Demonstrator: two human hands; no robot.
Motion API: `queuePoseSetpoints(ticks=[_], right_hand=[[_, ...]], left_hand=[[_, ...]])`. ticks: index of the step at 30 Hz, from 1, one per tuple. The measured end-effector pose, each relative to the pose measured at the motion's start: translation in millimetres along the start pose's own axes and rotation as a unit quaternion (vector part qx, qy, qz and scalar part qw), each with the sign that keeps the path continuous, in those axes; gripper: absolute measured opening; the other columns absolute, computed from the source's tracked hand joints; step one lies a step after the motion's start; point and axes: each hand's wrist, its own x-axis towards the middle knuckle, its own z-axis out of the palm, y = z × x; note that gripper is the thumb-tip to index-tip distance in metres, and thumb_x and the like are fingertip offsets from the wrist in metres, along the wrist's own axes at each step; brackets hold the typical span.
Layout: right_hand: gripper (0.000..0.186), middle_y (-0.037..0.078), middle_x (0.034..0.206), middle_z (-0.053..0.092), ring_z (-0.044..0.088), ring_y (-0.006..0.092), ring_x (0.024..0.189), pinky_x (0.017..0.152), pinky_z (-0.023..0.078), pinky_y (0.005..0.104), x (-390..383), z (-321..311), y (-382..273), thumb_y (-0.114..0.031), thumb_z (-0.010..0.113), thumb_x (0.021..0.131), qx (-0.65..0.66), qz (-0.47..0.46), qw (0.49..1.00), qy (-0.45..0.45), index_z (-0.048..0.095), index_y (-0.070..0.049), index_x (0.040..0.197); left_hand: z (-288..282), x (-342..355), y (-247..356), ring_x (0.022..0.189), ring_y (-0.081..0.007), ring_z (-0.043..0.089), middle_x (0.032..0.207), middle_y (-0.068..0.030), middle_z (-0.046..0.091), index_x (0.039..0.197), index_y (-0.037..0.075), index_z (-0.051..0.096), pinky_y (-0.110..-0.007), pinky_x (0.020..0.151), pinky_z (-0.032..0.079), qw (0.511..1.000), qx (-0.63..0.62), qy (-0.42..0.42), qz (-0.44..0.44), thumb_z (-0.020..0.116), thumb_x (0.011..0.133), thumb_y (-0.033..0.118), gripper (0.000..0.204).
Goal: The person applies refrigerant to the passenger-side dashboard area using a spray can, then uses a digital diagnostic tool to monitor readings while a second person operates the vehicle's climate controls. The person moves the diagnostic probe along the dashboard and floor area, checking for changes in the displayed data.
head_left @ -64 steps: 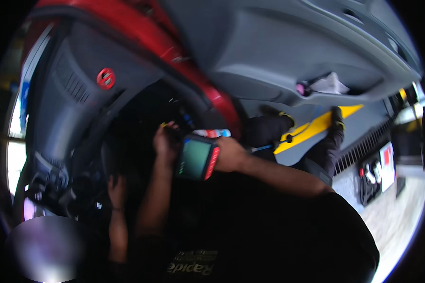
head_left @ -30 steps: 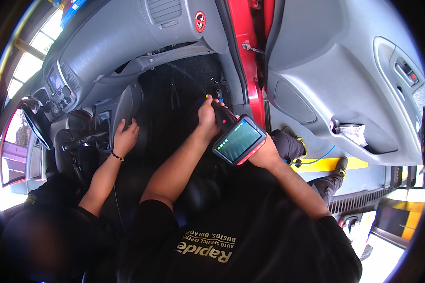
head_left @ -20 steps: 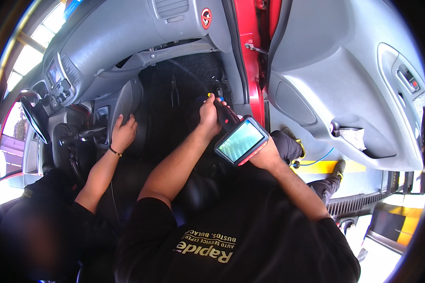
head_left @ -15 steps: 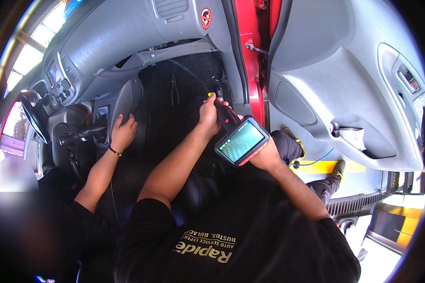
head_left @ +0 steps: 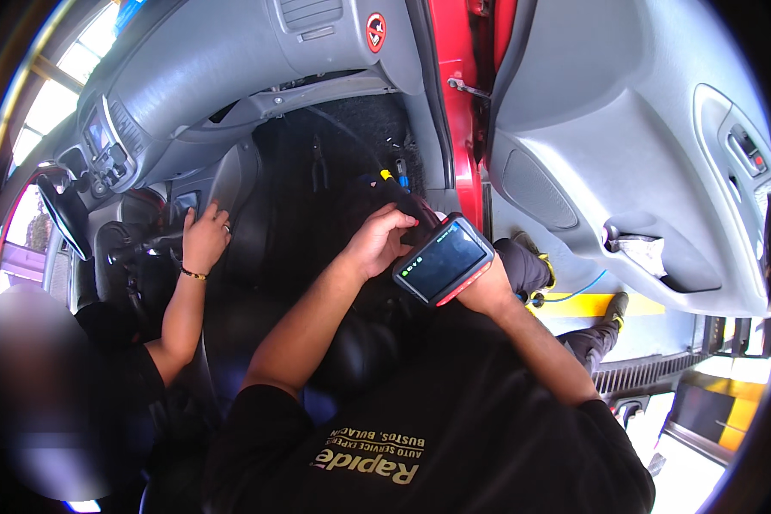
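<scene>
My right hand point(head_left: 488, 287) is wrapped round a handheld inspection camera point(head_left: 444, 261), gripping it from behind and below. Its screen has a dark picture with small icons. A black handle runs forward from the screen to a yellow collar point(head_left: 385, 175), and a thin dark cable seems to continue into the footwell. Just left of the handle is my left hand point(head_left: 377, 244), thumb and fingers apart, fingertips close to the handle. Whether they touch it I cannot tell. Pliers point(head_left: 319, 163) lie on the black footwell carpet, and a small blue-ended tool point(head_left: 402, 174) lies beyond the yellow collar.
To my left a co-worker's hand point(head_left: 206, 240) with a bead bracelet rests by the centre console, near the gear lever. The grey dashboard point(head_left: 197, 68) spans the front. On the right stands the open grey door point(head_left: 591, 128). Another person's shoe point(head_left: 615, 307) shows outside.
My left hand has come off the handle and drawn back toward me. The screen has turned from a bright greenish picture to a dark one. The co-worker's hand has shifted left.
</scene>
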Motion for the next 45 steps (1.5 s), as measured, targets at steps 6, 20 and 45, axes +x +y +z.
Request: queuePoseSetpoints(ticks=[6,20,45], right_hand=[[0.042,0.016,0.119,0.069,0.072,0.0357,0.100,0.084,0.059,0.0466,2.1,-3.4,-2.2,-0.027,0.074,0.085,0.012,-0.055,0.997,0.052,0.064,-0.011,0.122],[0.037,0.016,0.114,0.070,0.071,0.0369,0.100,0.085,0.059,0.0469,-0.3,-0.9,0.0,-0.026,0.073,0.086,0.004,-0.016,1.000,0.004,0.065,-0.011,0.119],[0.026,0.007,0.112,0.072,0.068,0.0291,0.108,0.090,0.054,0.0429,-1.4,2.6,2.2,-0.024,0.071,0.087,-0.004,-0.020,1.000,0.000,0.072,-0.014,0.111]], left_hand=[[0.9,8.3,-7.9,0.126,-0.0271,0.062,0.133,-0.0157,0.066,0.130,-0.003,0.059,-0.045,0.112,0.048,0.999,-0.028,0.015,0.031,0.051,0.092,0.002,0.038],[1.2,5.8,-6.0,0.120,-0.0264,0.066,0.130,-0.0160,0.068,0.130,-0.003,0.059,-0.045,0.107,0.052,1.000,-0.005,0.002,0.030,0.051,0.092,0.002,0.039],[1.8,6.9,-8.6,0.120,-0.0258,0.065,0.127,-0.0137,0.070,0.126,0.000,0.063,-0.044,0.109,0.047,0.999,-0.030,0.016,0.018,0.053,0.092,0.019,0.040]])
